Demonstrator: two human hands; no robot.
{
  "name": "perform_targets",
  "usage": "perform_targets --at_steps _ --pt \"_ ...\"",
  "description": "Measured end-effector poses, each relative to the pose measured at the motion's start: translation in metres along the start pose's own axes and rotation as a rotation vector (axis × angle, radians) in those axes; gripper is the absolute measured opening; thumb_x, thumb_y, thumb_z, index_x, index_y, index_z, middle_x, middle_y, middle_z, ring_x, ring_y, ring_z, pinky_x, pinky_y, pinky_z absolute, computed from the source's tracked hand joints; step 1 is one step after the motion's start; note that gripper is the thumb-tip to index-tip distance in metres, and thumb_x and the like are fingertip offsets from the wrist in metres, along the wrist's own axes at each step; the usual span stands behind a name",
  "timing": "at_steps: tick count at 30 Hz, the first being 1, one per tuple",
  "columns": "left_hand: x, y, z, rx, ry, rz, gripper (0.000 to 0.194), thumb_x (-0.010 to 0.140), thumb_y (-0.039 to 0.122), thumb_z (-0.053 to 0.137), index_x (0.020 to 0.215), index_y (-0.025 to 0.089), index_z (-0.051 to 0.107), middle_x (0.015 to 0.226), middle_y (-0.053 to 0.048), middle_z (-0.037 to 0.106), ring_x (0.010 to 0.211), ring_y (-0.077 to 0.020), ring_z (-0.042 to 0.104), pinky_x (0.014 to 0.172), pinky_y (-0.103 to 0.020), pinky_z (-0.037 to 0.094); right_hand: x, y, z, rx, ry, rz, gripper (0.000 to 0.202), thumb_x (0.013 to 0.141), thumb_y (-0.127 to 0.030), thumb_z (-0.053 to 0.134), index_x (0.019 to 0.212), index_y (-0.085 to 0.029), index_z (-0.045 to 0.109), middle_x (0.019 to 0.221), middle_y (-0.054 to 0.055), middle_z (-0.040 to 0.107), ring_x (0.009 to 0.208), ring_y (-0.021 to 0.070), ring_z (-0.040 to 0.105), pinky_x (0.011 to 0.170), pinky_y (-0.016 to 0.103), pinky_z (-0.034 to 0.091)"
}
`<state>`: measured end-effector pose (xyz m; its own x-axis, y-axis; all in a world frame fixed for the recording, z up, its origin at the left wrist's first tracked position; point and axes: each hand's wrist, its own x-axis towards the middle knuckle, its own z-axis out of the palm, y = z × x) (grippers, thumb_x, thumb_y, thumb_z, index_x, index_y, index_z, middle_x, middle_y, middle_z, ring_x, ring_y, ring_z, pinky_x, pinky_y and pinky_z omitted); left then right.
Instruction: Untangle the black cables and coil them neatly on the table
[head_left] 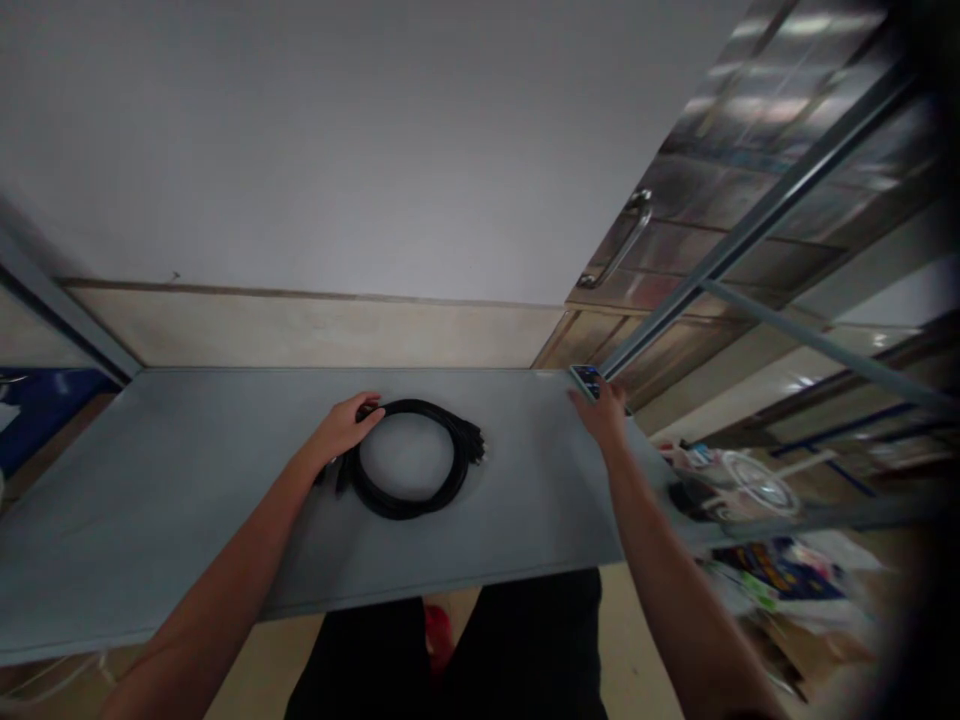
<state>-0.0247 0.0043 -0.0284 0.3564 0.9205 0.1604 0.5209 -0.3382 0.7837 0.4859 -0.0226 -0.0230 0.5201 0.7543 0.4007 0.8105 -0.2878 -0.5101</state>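
Note:
A coil of black cable point(448, 480) lies on the grey shelf point(525, 500), its loops forming a ring with connector ends at the right and left. My left hand point(347, 427) is closed around the upper left of the coil, thumb and fingers curled over the cable. At the shelf's far right corner lies a phone point(585, 377) with its screen lit. My right hand point(604, 415) grips the near part of this phone, thumb on its left edge and fingers over the right; part of the phone is hidden beneath it.
A metal post point(690, 290) rises at the shelf's right corner, and another post point(67, 300) at the left. Behind stands a pale wall point(337, 150), with a door handle point(622, 240) to the right. A white fan point(757, 483) and blurred clutter sit at lower right.

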Motion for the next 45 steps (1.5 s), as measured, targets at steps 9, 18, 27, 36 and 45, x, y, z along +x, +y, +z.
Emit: perform_targets --at_steps 9,18,27,36,45 --pt "-0.090 -0.003 -0.004 0.163 0.056 0.120 0.091 0.080 0.055 0.070 0.153 0.019 0.030 0.153 -0.019 0.042 0.141 -0.0339 0.041 0.116 -0.053 0.034 -0.180 -0.147 0.030 0.169 -0.705 -0.535 0.122 0.069 -0.074 0.069 0.161 -0.027 0.007 0.165 0.019 0.012 0.151 0.0402 0.012 0.114 0.065 0.021" --pt "-0.128 0.010 0.027 0.406 0.096 0.003 0.134 0.057 0.054 0.088 0.160 0.028 0.006 0.166 -0.019 0.009 0.147 -0.0436 0.025 0.114 -0.058 0.033 -0.191 -0.136 0.026 -0.011 -0.740 -0.604 0.154 0.051 -0.074 0.081 0.159 -0.018 -0.014 0.164 0.026 -0.004 0.152 0.0419 -0.002 0.114 0.065 0.019" --pt "-0.093 0.004 0.033 0.393 0.072 0.019 0.128 0.063 0.065 0.080 0.160 0.020 0.009 0.164 -0.025 0.008 0.148 -0.0449 0.019 0.115 -0.057 0.030 -0.170 -0.150 0.047 -0.058 -0.753 -0.545 0.154 0.052 -0.070 0.083 0.159 -0.019 -0.015 0.165 0.024 -0.002 0.152 0.0408 -0.003 0.112 0.068 0.020" --pt "-0.023 -0.008 0.032 0.372 0.040 0.044 0.125 0.062 0.069 0.078 0.157 0.013 0.019 0.162 -0.028 0.009 0.149 -0.0459 0.016 0.117 -0.056 0.026 -0.112 -0.160 0.073 -0.103 -0.772 -0.517 0.150 0.054 -0.073 0.080 0.160 -0.018 -0.011 0.165 0.025 -0.001 0.152 0.0415 -0.001 0.113 0.068 0.020" --pt "0.001 -0.015 0.022 0.081 0.100 0.069 0.100 0.071 0.061 0.075 0.151 0.017 0.035 0.157 -0.022 0.033 0.146 -0.0376 0.031 0.116 -0.053 0.030 -0.064 -0.151 0.068 -0.075 -0.931 -0.534 0.142 0.054 -0.058 0.085 0.161 -0.019 0.000 0.165 0.021 0.011 0.151 0.0430 0.012 0.115 0.064 0.025"
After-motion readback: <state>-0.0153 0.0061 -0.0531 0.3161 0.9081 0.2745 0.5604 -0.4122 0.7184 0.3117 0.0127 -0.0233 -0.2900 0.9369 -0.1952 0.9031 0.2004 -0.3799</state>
